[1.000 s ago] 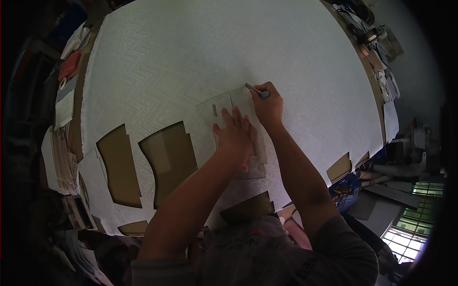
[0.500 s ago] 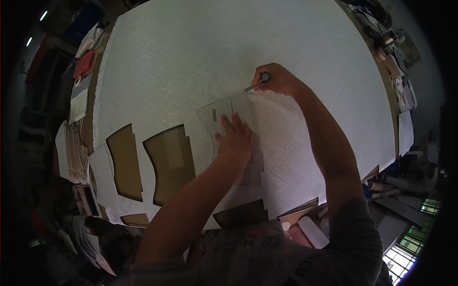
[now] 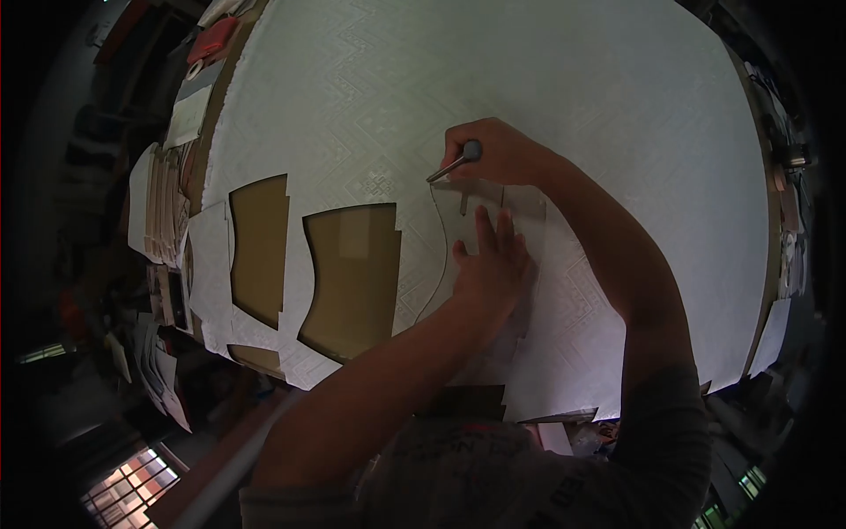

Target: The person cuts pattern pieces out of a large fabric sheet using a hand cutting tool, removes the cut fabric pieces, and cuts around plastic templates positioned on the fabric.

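My right hand (image 3: 504, 152) is closed round a slim knife (image 3: 454, 166) with a rounded grey handle end. The knife's tip meets the top left corner of a see-through pattern template (image 3: 520, 201), which has a small slot in it. My left hand (image 3: 492, 269) lies on this template with its fingers spread, pressing it to a large white embossed sheet (image 3: 379, 115). A curved line runs along the template's left edge. Part of the template is hidden under my left hand and forearm.
Left of my hands, cut-out openings in the sheet show the brown board (image 3: 352, 286) underneath. Stacked card pieces (image 3: 160, 207), papers and a red item (image 3: 211, 40) line the left table edge. More papers (image 3: 771, 335) sit along the right edge.
The knife tip has moved from the template's top edge to its top left corner, its handle now more tilted. My left hand stays on the template. The whole view has turned and shifted.
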